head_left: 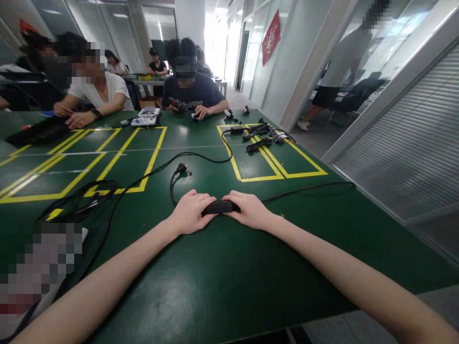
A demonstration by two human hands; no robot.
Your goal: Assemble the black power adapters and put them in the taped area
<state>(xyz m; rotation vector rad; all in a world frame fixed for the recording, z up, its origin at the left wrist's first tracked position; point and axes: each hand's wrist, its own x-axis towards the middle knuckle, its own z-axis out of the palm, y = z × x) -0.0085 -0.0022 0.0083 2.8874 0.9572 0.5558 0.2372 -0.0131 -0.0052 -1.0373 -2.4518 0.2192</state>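
A black power adapter brick (pixel 219 207) lies on the green table (pixel 222 277) in front of me. My left hand (pixel 190 211) is curled over its left end and my right hand (pixel 249 209) over its right end, both with fingers closed on it. A thin black cord (pixel 308 188) runs from the brick to the right. A black cable ending in a plug (pixel 181 168) curves on the table just beyond my left hand.
Yellow tape boxes (pixel 265 177) mark the table. More adapters and cables (pixel 263 136) lie far right; a cable coil (pixel 82 200) sits left. Two people sit across the table, one by a white device (pixel 145 118). A glass partition stands at right.
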